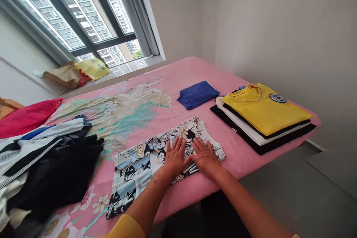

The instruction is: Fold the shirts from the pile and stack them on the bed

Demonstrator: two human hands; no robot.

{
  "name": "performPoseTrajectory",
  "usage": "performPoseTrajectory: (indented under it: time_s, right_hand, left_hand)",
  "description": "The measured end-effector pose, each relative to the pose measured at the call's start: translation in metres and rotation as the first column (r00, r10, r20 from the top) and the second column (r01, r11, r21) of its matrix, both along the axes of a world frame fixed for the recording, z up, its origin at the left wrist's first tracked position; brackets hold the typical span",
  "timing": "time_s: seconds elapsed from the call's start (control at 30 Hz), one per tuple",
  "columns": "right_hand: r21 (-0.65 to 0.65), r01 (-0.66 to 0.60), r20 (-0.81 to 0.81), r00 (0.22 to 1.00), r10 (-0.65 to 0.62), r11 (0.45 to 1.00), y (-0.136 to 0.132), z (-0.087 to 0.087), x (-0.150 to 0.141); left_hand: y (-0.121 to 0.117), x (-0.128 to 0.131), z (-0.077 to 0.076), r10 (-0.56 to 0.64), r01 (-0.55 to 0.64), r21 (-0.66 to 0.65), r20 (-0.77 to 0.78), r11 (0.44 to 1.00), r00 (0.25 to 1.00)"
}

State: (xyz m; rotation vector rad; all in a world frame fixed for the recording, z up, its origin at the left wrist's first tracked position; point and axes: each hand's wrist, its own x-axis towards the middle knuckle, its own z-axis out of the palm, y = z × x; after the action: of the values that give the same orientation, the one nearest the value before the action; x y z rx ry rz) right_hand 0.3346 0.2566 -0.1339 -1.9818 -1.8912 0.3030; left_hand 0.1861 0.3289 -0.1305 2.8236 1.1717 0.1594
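Observation:
A white shirt with a black, blue and tan cartoon print [145, 161] lies on the bed, its sides folded inward into a long strip. Its neck end points to the upper right. My left hand [176, 156] rests flat on the middle of the shirt, fingers stretched out. Beside it my right hand [205, 158] lies flat near the neck end, fingers also extended. The thumbs of both hands come close together over the fabric. Neither hand grips anything. Part of the print is hidden under the hands and left forearm.
To the right sits a stack of folded clothes with a yellow shirt [267, 109] on top. Folded blue fabric [198, 95] lies beyond the printed shirt. A loose pile of black and white clothes [52, 167] is at left. The pink bedsheet [237, 156] ends at the near edge.

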Motion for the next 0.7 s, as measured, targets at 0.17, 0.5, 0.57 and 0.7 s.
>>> performPoseTrajectory:
  time_s: [0.17, 0.5, 0.57, 0.7]
  right_hand:
    - [0.041, -0.046, 0.162, 0.986, 0.039, 0.998, -0.010, -0.028, 0.006]
    - [0.185, -0.271, 0.383, 0.905, 0.184, 0.945, -0.069, -0.033, 0.049]
    - [0.169, -0.270, 0.396, 0.899, 0.186, 0.948, -0.065, -0.030, 0.047]
    - [0.213, -0.263, 0.417, 0.895, 0.155, 0.941, -0.053, -0.026, 0.036]
  left_hand:
    - [-0.014, -0.008, 0.004, 0.014, -0.011, -0.044, 0.048, 0.999, 0.999]
    - [-0.108, -0.196, 0.024, 0.281, -0.280, -0.036, 0.017, 0.959, 0.960]
    - [-0.116, -0.234, 0.019, 0.349, -0.349, -0.029, 0.003, 0.937, 0.937]
    - [-0.116, -0.264, 0.011, 0.403, -0.403, -0.005, 0.051, 0.915, 0.914]
